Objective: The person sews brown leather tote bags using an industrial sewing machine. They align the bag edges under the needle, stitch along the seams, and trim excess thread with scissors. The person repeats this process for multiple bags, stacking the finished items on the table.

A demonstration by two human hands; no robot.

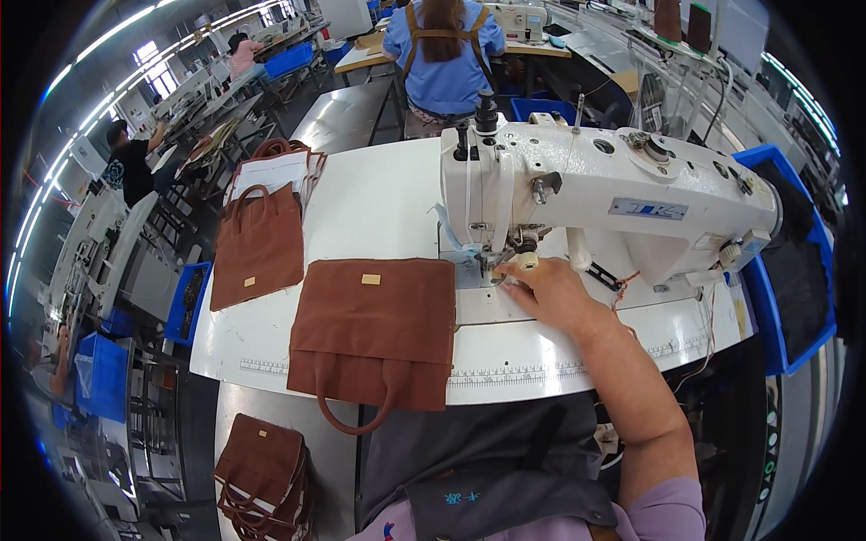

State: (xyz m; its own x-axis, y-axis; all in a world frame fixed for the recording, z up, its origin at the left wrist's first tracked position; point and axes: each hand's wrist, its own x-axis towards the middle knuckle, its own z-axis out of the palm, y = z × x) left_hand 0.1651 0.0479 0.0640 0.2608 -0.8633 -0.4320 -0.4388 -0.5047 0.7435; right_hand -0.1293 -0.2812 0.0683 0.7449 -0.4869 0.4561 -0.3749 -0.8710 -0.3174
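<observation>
My right hand (544, 287) is at the needle end of a white industrial sewing machine (577, 176). Its thumb and fingertips come together just beside the presser foot (492, 261), and whatever they pinch is too small to make out. Left of the foot, a brown bag panel (374, 307) with a small gold label and a looped handle lies flat, its handle hanging over the table's front edge. Its right edge sits near the needle plate, apart from my fingers. My left hand is out of view.
Another brown bag panel (260, 236) lies at the left, by a stack of handled pieces. More brown pieces (260, 460) are piled on a lower metal surface. A blue bin (794, 261) stands at the right. Ahead sits a person in blue (444, 68).
</observation>
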